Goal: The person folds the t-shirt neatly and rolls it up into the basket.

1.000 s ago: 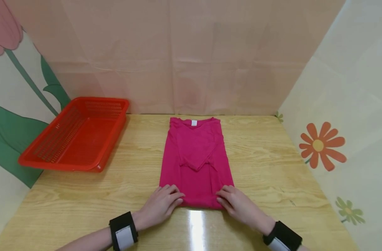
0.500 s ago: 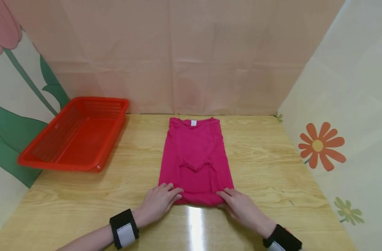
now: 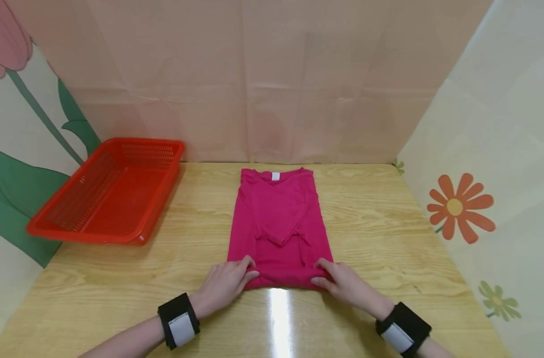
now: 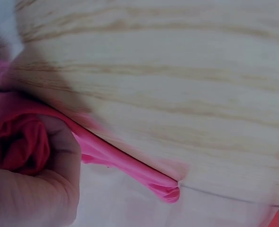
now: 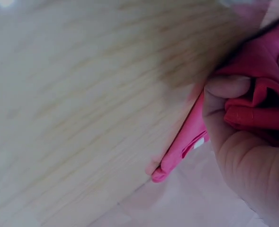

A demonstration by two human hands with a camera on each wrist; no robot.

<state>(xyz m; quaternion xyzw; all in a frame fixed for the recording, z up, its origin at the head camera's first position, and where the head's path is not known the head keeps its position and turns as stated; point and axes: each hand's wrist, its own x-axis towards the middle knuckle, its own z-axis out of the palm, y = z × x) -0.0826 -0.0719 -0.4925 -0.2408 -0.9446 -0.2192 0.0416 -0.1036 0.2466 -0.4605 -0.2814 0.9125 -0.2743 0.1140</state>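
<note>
Shirt (image 3: pixel 278 214) is laid on bench (image 3: pixel 370 223), near edge rolled. Roll ends are pinched by curled, nearly closed fingers (image 4: pixel 66 146) of left hand (image 3: pixel 224 281) and right hand (image 3: pixel 349 286). Probably light, soft, liable to unroll; best held at both ends.

Left grip (image 4: pixel 47 194) — curled round rolled pink cloth (image 4: pixel 39 144), wood-grained tabletop (image 4: pixel 177 71) alongside

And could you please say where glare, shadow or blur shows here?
Head view: fairly sharp, a bright glare streak on the table in front of the pink shirt; left wrist view: dim, soft, a shadow beside the shirt; right wrist view: also dim, soft, a bright spot at top left.
</note>
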